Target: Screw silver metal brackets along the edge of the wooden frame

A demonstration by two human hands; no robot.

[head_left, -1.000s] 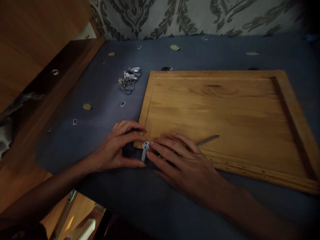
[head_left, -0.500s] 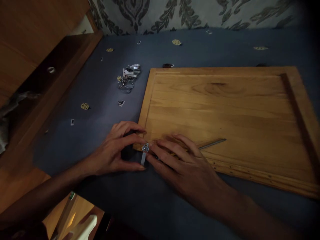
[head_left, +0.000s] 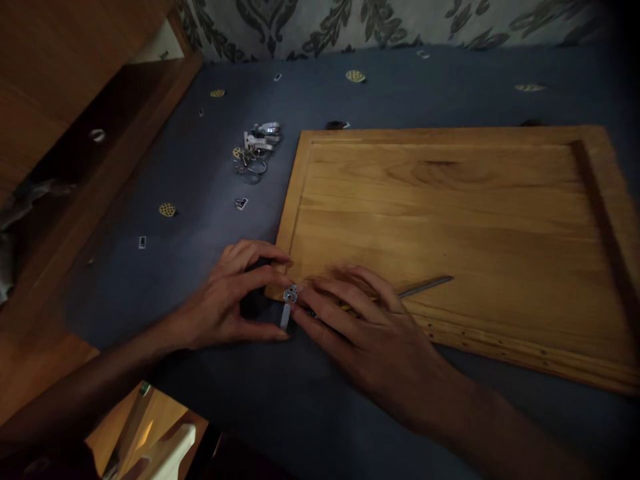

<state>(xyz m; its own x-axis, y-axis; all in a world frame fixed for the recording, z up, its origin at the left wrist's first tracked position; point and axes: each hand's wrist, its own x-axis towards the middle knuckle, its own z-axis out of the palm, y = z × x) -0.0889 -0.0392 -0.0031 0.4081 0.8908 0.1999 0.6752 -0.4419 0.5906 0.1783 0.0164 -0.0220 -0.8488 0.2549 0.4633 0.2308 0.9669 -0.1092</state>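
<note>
Near the board's front left corner, my left hand [head_left: 227, 300] has its thumb and fingers around a small metal fitting [head_left: 289, 295] with a round, pierced head and a short flat bar. My right hand [head_left: 365, 327] touches the fitting's right side with its fingertips. Beneath those fingers lies a screwdriver [head_left: 425, 287]; its grey shaft points right over the wooden panel [head_left: 425, 207], and a bit of yellow handle shows between the fingers. Most of the handle is hidden.
Several shiny metal fittings [head_left: 257, 147] lie heaped left of the panel on the blue patterned tablecloth [head_left: 200, 180]. A dark shelf edge [head_left: 125, 140] runs along the left. Patterned wallpaper [head_left: 330, 27] closes off the back, and a pale chair part [head_left: 173, 453] shows below.
The view has shifted slightly. Both hands keep nearly the same place around the metal fitting, and the screwdriver stays under my right hand.
</note>
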